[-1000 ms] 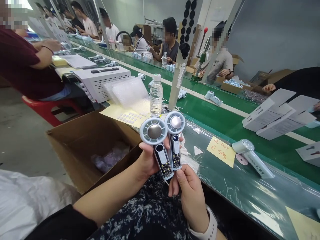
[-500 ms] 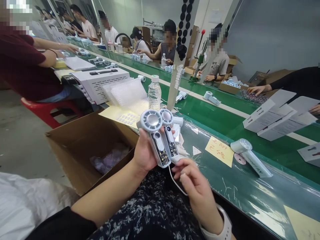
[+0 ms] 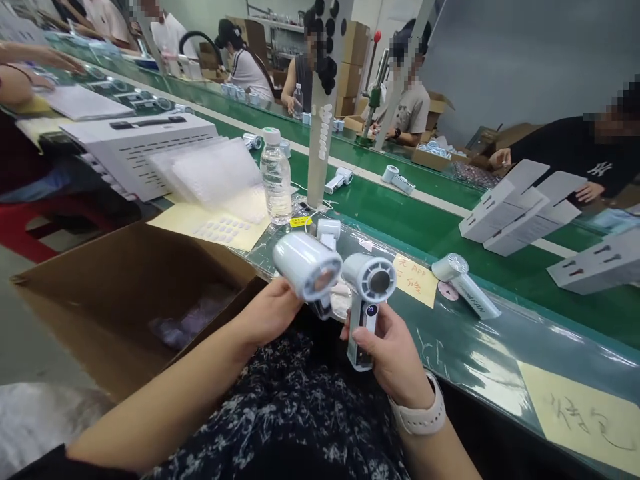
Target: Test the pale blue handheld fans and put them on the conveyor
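Above lap, at near edge of green conveyor belt [image 3: 430, 227], both forearms reach forward, hands side by side but apart. Left hand [image 3: 267, 313] grips handle of left fan [image 3: 306, 265], round head tilted toward camera. Right hand [image 3: 395, 353], pale wristband [image 3: 420, 417] on wrist, clamps handle of right fan [image 3: 367, 297], upright, lit display facing viewer. Fan heads nearly touching. Open cardboard box [image 3: 125, 287] sits left of hands; water bottle [image 3: 275, 177] stands beyond.

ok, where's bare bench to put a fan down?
Free: the film-covered strip between the small yellow note and the big yellow note, below the lying fan. Crowded: around the water bottle and post; white boxes fill the belt's right.
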Demonstrator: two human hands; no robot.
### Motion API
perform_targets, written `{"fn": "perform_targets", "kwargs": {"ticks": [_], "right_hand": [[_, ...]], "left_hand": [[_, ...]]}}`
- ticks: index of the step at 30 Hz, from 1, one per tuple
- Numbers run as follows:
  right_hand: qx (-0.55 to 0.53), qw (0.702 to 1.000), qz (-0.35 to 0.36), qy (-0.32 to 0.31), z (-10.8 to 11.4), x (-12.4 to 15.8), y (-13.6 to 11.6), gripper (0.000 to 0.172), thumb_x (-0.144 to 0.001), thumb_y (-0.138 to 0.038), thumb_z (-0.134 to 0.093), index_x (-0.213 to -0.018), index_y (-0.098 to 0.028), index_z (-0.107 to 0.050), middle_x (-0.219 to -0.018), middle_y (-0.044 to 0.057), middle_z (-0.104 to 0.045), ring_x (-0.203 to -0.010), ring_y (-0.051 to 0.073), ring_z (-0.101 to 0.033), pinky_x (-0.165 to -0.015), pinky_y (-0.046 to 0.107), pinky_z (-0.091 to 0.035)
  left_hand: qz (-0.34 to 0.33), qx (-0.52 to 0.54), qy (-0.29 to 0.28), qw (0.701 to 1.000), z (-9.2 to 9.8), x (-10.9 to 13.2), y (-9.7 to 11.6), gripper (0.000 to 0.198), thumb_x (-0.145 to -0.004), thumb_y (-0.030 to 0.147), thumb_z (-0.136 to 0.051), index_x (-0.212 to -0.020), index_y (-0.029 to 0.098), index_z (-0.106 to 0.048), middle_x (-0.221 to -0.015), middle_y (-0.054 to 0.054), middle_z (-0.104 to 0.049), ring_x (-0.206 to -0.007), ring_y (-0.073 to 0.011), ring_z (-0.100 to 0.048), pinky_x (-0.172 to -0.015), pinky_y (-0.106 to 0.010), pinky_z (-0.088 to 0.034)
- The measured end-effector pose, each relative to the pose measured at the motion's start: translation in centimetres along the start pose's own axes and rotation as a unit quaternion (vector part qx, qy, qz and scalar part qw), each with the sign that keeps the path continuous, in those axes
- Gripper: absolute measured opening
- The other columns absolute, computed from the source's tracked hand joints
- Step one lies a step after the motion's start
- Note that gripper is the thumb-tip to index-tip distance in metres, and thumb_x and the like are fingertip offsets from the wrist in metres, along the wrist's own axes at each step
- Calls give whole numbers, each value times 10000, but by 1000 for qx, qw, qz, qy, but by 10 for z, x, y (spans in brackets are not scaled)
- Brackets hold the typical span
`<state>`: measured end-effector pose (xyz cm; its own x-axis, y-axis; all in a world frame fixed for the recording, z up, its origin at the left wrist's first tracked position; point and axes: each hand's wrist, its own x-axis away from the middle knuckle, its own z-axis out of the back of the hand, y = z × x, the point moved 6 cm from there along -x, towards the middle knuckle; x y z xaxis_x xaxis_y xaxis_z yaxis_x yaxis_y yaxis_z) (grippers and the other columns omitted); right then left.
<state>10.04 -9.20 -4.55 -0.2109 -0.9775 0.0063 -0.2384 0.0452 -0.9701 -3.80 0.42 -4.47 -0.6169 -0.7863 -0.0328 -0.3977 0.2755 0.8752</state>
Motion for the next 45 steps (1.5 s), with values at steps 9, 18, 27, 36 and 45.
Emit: {"fn": "perform_targets", "kwargs": {"ticks": [9,18,27,36,45], "right_hand": [[-111,993,-34,10,-1,7,-3,354,-765,-408,-756,-1035,-227,-615,-929,30,-634,-752,171,-610,-715,331,-541],[-123,992,-31,-27,-6,13,4,335,-836,-404,-714,-1103,-236,-601,-849,15,-650,-685,161,-611,-641,316,-546],[-143,987,-69,-7,-8,12,2,412,-767,-404,-752,-1109,-226,-606,-1058,79,-648,-824,212,-639,-644,342,-585],[-151,987,-43,-14,-8,14,12,376,-810,-370,-709,-1148,-230,-621,-1041,70,-670,-797,193,-647,-627,301,-551],[-137,989,-56,19,-7,12,8,272,-857,-440,-663,-975,-195,-643,-733,18,-662,-576,133,-582,-536,245,-488]], "left_hand": [[18,71,-89,993,-26,13,2,500,-712,182,-811,-1158,226,-588,-872,-4,-609,-724,-139,-613,-663,-265,-540],[3,22,-103,994,-34,16,3,473,-765,263,-778,-1176,219,-549,-900,-8,-576,-714,-131,-600,-653,-264,-527],[24,44,-108,993,-34,17,0,455,-753,280,-782,-1143,214,-559,-915,-14,-558,-751,-139,-585,-671,-273,-524],[10,41,-103,994,-28,16,-4,428,-776,270,-773,-1147,217,-567,-893,-1,-579,-708,-123,-601,-642,-258,-533],[15,62,-57,996,-21,13,-10,371,-797,354,-752,-1090,226,-565,-854,12,-569,-658,-111,-579,-589,-244,-519]]}}
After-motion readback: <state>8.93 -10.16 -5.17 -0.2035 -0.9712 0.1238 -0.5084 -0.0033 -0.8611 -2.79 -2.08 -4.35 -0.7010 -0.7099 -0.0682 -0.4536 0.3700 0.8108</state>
